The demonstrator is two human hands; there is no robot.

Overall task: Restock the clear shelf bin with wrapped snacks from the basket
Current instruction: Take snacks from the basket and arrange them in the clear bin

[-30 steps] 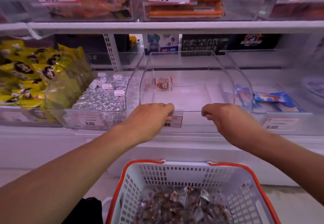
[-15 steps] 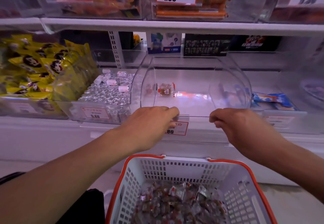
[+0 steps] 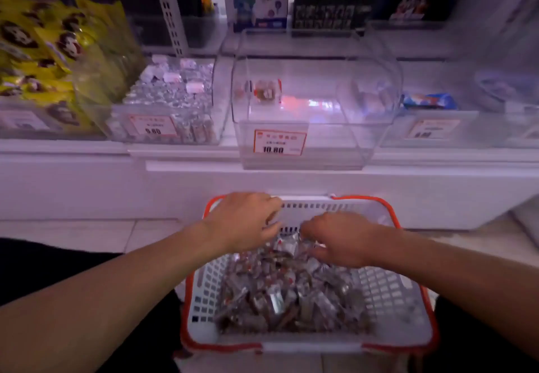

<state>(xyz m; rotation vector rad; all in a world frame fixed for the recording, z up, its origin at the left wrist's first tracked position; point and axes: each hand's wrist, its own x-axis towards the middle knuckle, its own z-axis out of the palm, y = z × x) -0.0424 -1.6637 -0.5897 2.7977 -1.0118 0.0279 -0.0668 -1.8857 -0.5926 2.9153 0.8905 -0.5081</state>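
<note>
White store shelving runs across the background, where the clear shelf bin (image 3: 309, 115) sits pulled forward with a single wrapped snack (image 3: 266, 92) inside and a price tag on its front. Below it, the basket (image 3: 408, 299) holds a pile of wrapped snacks (image 3: 285, 288). Both hands reach into the far end: the left hand (image 3: 245, 221) with fingers curled downward, the right hand (image 3: 338, 238) resting on the pile; whether either grips a snack is unclear.

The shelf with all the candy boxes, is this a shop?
Most likely a shop's snack aisle. Clear shelf bins carry orange price tags, yellow snack packets fill one bin, and a white shopping basket holds wrapped snacks.
</note>
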